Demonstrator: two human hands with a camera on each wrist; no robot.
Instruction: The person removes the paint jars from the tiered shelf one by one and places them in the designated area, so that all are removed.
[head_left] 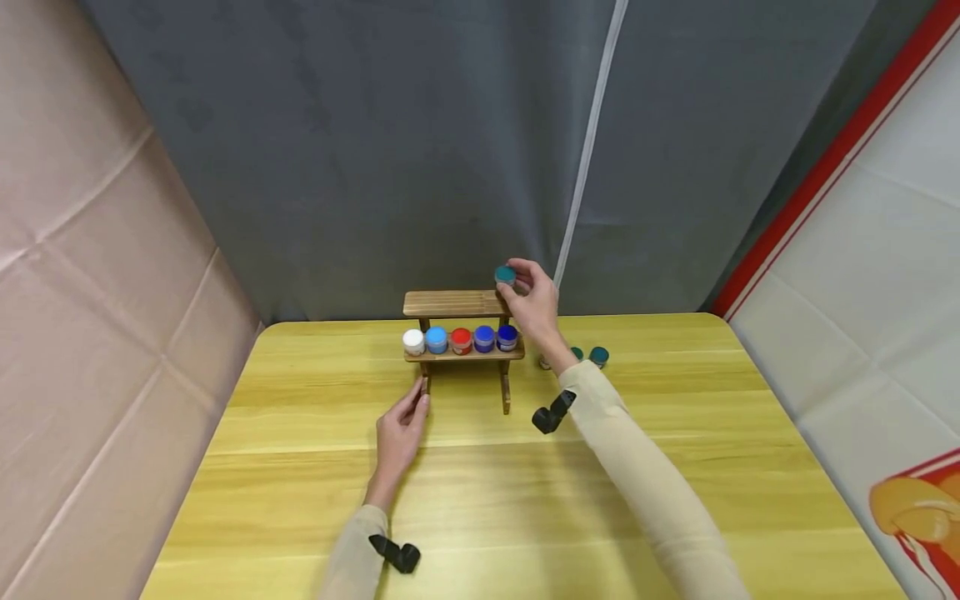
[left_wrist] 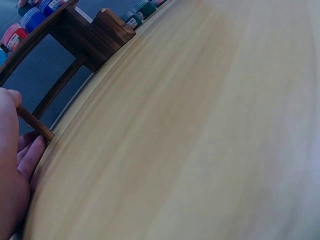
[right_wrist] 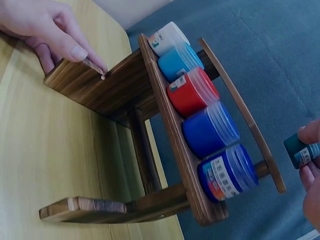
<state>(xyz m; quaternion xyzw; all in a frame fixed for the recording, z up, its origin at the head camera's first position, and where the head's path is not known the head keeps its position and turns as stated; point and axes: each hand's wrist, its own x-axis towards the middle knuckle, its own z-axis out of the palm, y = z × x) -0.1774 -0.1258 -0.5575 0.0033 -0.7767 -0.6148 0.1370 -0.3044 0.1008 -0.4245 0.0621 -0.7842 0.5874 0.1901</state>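
A small two-tier wooden rack (head_left: 450, 304) stands near the back of the table. Along its lower shelf sit a white paint jar (head_left: 413, 342), a light blue jar (head_left: 437, 340), a red jar (head_left: 461, 341), a blue jar (right_wrist: 210, 130) and a darker blue jar (right_wrist: 227, 173). My left hand (head_left: 399, 437) grips the rack's left foot (right_wrist: 75, 79) low at the tabletop, thumb on the near side. With thumb and fingertips, my right hand (head_left: 536, 306) pinches a dark teal paint jar (head_left: 505, 275) upright by the upper shelf's right end.
Right of the rack stand more paint jars, among them a dark green one (head_left: 599, 357), partly behind my right wrist. A grey curtain (head_left: 375, 167) hangs behind the yellow wooden table (head_left: 480, 500). Pale sheets flank both sides.
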